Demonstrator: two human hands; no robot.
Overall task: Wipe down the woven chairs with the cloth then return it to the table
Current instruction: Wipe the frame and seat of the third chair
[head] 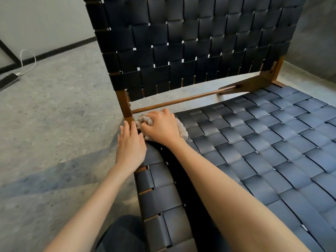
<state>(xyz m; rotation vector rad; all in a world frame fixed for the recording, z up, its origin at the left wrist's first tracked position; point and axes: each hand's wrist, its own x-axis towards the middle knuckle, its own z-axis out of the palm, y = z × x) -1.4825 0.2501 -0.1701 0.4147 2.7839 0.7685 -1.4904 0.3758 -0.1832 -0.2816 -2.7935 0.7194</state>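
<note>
A chair with a black woven-strap seat (263, 142) and backrest (190, 42) on a brown wooden frame (125, 106) fills the view. My right hand (161, 126) grips a bunched beige cloth (183, 130) and presses it on the seat's back left corner, beside the frame post. My left hand (131, 144) lies flat with straight fingers on the seat's left edge, fingertips at the base of the post. Most of the cloth is hidden under my right hand.
Grey speckled floor (54, 124) stretches to the left. A white cable (29, 60) and a dark power strip (9, 79) lie by the wall at far left. A grey wall (316, 33) stands behind the chair on the right. My dark-clothed knee (123, 233) is at the bottom.
</note>
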